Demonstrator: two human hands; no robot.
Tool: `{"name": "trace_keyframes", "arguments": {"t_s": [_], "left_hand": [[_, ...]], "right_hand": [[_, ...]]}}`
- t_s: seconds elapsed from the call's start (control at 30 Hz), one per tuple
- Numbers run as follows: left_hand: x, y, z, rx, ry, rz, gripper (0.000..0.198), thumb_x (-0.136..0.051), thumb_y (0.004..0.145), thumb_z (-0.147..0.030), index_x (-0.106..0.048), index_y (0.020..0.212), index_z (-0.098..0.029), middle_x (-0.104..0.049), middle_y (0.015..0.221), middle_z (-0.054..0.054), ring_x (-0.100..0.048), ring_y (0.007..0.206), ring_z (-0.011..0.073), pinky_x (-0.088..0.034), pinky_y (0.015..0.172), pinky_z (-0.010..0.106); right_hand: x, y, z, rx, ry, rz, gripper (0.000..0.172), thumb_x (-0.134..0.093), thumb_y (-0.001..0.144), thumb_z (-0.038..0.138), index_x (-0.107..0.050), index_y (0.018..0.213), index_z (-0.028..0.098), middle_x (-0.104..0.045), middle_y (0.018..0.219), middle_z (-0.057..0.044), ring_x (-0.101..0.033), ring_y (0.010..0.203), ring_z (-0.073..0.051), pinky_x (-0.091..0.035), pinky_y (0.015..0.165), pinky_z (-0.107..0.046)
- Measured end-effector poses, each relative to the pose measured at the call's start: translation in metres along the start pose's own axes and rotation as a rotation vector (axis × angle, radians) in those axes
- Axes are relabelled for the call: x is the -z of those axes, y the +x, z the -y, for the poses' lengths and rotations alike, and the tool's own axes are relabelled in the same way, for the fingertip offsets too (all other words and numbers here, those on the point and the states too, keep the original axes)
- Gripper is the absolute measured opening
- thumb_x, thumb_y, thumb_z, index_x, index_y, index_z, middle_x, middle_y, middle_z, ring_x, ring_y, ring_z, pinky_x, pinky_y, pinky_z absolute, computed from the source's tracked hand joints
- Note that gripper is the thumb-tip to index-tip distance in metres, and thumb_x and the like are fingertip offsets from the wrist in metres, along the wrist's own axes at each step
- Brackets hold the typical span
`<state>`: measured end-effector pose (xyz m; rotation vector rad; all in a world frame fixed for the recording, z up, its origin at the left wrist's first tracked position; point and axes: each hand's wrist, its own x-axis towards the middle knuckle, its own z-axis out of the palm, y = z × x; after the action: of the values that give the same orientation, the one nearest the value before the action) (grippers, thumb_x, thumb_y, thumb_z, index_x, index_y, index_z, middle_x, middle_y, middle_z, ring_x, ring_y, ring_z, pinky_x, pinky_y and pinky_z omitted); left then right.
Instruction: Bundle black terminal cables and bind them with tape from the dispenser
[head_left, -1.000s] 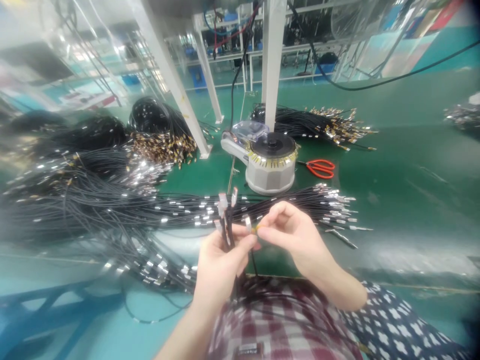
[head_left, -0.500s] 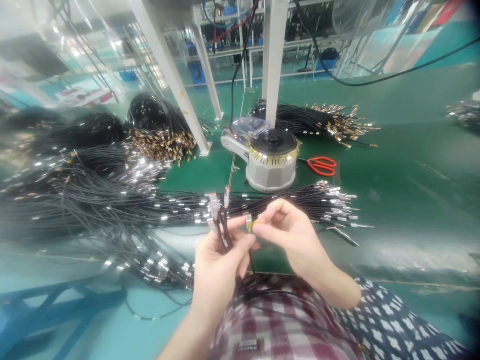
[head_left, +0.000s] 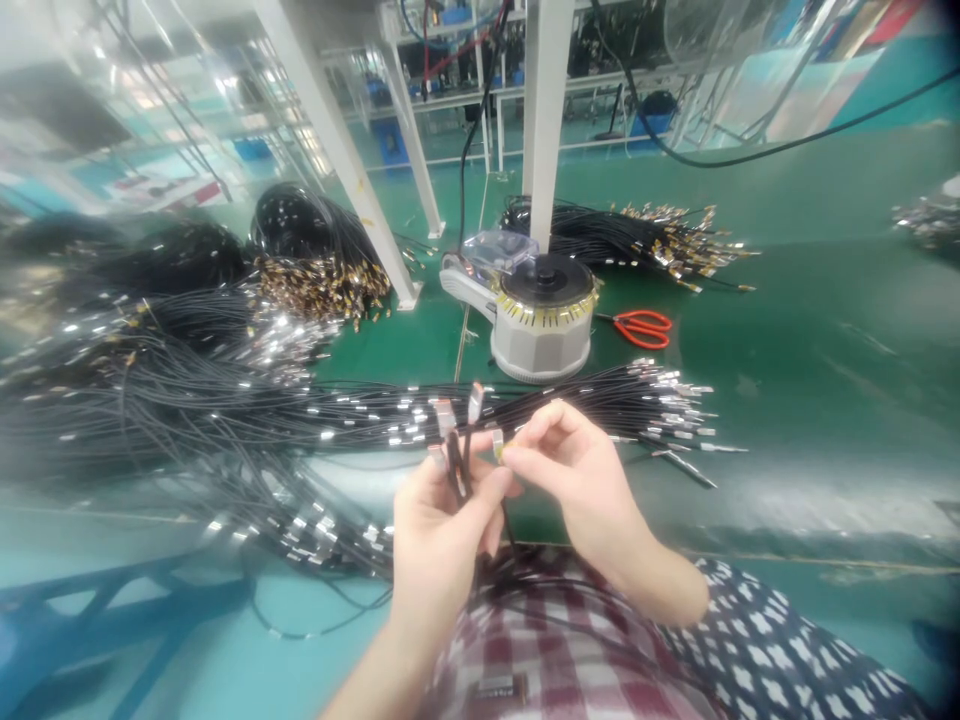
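Note:
My left hand [head_left: 439, 530] is closed around a small bunch of thin black cables [head_left: 456, 462], their metal connector ends sticking up above my thumb. My right hand [head_left: 574, 475] pinches one cable's metal end [head_left: 498, 445] with a bit of yellow tape, right beside the bunch. Both hands hover over my lap, at the near edge of the green bench [head_left: 787, 330]. Behind them a long bundle of black cables [head_left: 585, 400] lies across the bench.
A round grey tape dispenser [head_left: 540, 320] stands just beyond the bundle, with red-handled scissors [head_left: 641, 328] to its right. More heaps of black cables [head_left: 150, 380] fill the left side, and another pile [head_left: 637, 240] lies at the back. White frame posts [head_left: 544, 110] rise behind.
The cable ends in my left hand have shifted slightly right and tilted. My right hand keeps its pinch on the one end. The hands stay in about the same spot.

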<state>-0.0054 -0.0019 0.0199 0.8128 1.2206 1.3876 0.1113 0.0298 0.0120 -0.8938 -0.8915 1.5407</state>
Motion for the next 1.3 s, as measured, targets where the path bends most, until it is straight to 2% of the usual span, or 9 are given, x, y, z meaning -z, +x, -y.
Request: {"name": "trace_keyframes", "arguments": {"t_s": [0.1,0.27,0.43,0.57,0.8,0.97,1.13,1.3], "left_hand": [[-0.002,0.001,0.000,0.027,-0.016,-0.031,0.028,-0.078,0.071,-0.027,-0.065,0.094,-0.018,-0.063,0.056,-0.002,-0.040,0.036,0.0030,-0.026,0.034,0.013],[0.001,0.005,0.002,0.029,-0.080,-0.033,0.017,-0.074,0.077,-0.026,-0.066,0.089,-0.018,-0.061,0.056,-0.001,-0.046,0.043,0.0046,-0.023,0.036,0.012],[0.004,0.006,0.001,0.048,-0.066,0.014,0.016,-0.068,0.082,-0.028,-0.065,0.092,-0.017,-0.061,0.056,-0.001,-0.035,0.037,0.0018,-0.018,0.037,0.015],[0.002,0.006,-0.001,0.078,-0.060,0.022,0.022,-0.073,0.077,-0.026,-0.060,0.093,-0.018,-0.060,0.056,-0.002,-0.033,0.037,0.0011,-0.020,0.039,0.015],[0.006,0.007,0.003,0.127,-0.072,0.013,0.022,-0.077,0.071,-0.022,-0.057,0.078,-0.015,-0.060,0.057,-0.002,-0.034,0.037,0.0003,-0.020,0.039,0.016],[0.005,0.009,0.003,0.127,-0.088,0.046,0.018,-0.073,0.074,-0.023,-0.059,0.078,-0.013,-0.063,0.059,0.001,-0.033,0.037,0.0007,-0.018,0.040,0.018],[0.006,0.010,0.007,0.122,-0.088,0.104,0.013,-0.067,0.082,-0.023,-0.061,0.078,-0.012,-0.064,0.063,0.002,-0.033,0.038,0.0010,-0.018,0.042,0.020],[0.006,0.011,0.012,0.130,-0.105,0.132,0.013,-0.067,0.083,-0.025,-0.061,0.082,-0.013,-0.061,0.062,0.001,-0.033,0.040,0.0014,-0.018,0.042,0.020]], "right_hand": [[-0.003,-0.002,-0.002,-0.004,0.022,-0.013,0.029,-0.079,0.069,0.026,-0.051,0.071,0.021,-0.060,0.062,0.006,-0.056,0.053,-0.011,-0.046,0.059,-0.028],[0.000,-0.001,-0.005,0.029,-0.034,0.034,0.025,-0.077,0.071,0.023,-0.052,0.075,0.021,-0.061,0.066,0.004,-0.058,0.059,-0.013,-0.048,0.063,-0.030],[0.009,0.001,0.001,0.038,-0.102,0.102,0.021,-0.074,0.075,0.024,-0.054,0.077,0.021,-0.064,0.075,0.002,-0.060,0.070,-0.013,-0.049,0.073,-0.031],[0.011,0.001,0.007,0.090,-0.199,0.047,0.021,-0.074,0.074,0.022,-0.054,0.076,0.021,-0.066,0.074,0.002,-0.061,0.071,-0.013,-0.050,0.074,-0.030],[0.006,-0.001,0.007,0.225,-0.350,-0.089,0.020,-0.075,0.072,0.017,-0.055,0.072,0.021,-0.065,0.070,0.003,-0.063,0.068,-0.013,-0.052,0.069,-0.027],[0.002,0.001,0.004,0.147,-0.239,-0.091,0.025,-0.076,0.070,0.015,-0.052,0.072,0.020,-0.069,0.066,0.003,-0.066,0.064,-0.014,-0.052,0.066,-0.027],[0.005,0.007,0.000,0.010,-0.085,0.002,0.029,-0.077,0.070,0.021,-0.049,0.077,0.021,-0.069,0.064,0.002,-0.061,0.051,-0.013,-0.051,0.061,-0.032],[0.005,0.010,-0.006,0.036,-0.015,0.021,0.033,-0.077,0.070,0.021,-0.045,0.077,0.022,-0.068,0.066,0.004,-0.058,0.050,-0.012,-0.048,0.059,-0.031]]}}
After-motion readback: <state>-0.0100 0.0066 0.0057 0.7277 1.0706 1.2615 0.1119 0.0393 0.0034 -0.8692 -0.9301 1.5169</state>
